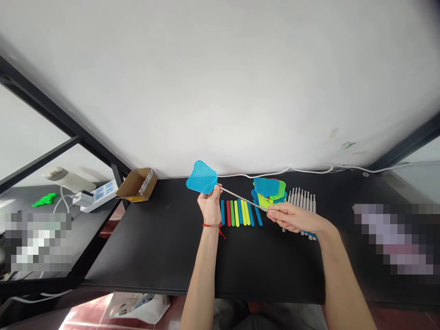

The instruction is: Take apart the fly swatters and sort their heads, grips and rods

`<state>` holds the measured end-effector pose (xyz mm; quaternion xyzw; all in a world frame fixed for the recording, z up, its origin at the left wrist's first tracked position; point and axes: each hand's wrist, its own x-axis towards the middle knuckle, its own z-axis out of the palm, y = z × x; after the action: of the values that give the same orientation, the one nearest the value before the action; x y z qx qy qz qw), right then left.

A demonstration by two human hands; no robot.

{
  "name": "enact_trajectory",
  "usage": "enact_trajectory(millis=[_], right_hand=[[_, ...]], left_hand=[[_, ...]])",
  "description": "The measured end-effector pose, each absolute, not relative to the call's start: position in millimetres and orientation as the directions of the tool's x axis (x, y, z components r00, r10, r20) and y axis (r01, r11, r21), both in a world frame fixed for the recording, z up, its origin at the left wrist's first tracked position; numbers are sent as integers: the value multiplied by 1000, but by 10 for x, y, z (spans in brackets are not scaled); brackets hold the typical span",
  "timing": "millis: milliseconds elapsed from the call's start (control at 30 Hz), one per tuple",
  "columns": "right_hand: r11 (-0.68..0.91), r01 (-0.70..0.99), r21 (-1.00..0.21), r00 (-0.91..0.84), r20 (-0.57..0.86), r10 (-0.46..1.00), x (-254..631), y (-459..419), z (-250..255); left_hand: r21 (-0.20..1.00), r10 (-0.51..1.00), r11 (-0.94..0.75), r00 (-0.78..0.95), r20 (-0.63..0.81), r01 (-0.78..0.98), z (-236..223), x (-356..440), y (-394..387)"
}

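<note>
A blue fly swatter [202, 178] is held aloft over the black table, its mesh head to the left and its thin metal rod slanting down to the right. My left hand [210, 204] is closed on it where the head joins the rod. At the rod's other end, my right hand [292, 217] grips the handle end, whose tip is hidden by the fingers. Between my hands lies a row of coloured plastic sleeves [240, 213] in blue, red, green and yellow. Behind my right hand are a pile of loose swatter heads [270, 190] and a row of metal rods [304, 199].
An open cardboard box [137, 185] stands at the table's back left. Farther left are a white power strip [103, 192], a pale bottle [68, 178] and green pieces [44, 200]. A white cable [268, 174] runs along the wall. Black frame bars [51, 160] border the left side.
</note>
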<state>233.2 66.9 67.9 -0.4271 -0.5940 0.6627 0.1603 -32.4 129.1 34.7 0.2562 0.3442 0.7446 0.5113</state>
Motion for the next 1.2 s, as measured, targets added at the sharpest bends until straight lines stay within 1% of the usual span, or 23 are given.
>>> enact_trajectory(millis=[367,467,667,867,1033,1200], right_hand=[[-253,326,-911,-564,-403,721,2467,642,694],[-269,331,-905,-549,-416,725,2518,635,677],[-263,344,-901,-523,-417,744,2636,611,635],[-252,327,-911,-535,-399,745,2621,611,620],[-262,291,-920,-554,-385,738,2550,622,644],[-278,279,-919,-577,-392,717,2506,620,656]], left_hand=[[784,914,-274,-404,33,-556,347,-391,1331],[784,927,-262,-374,42,-563,382,-383,1303],[771,964,-226,-252,88,-595,510,-380,1221],[790,953,-265,-275,128,-553,529,-397,1213],[825,965,-212,-246,92,-524,504,-387,1225],[820,942,-259,-321,98,-510,463,-389,1255]])
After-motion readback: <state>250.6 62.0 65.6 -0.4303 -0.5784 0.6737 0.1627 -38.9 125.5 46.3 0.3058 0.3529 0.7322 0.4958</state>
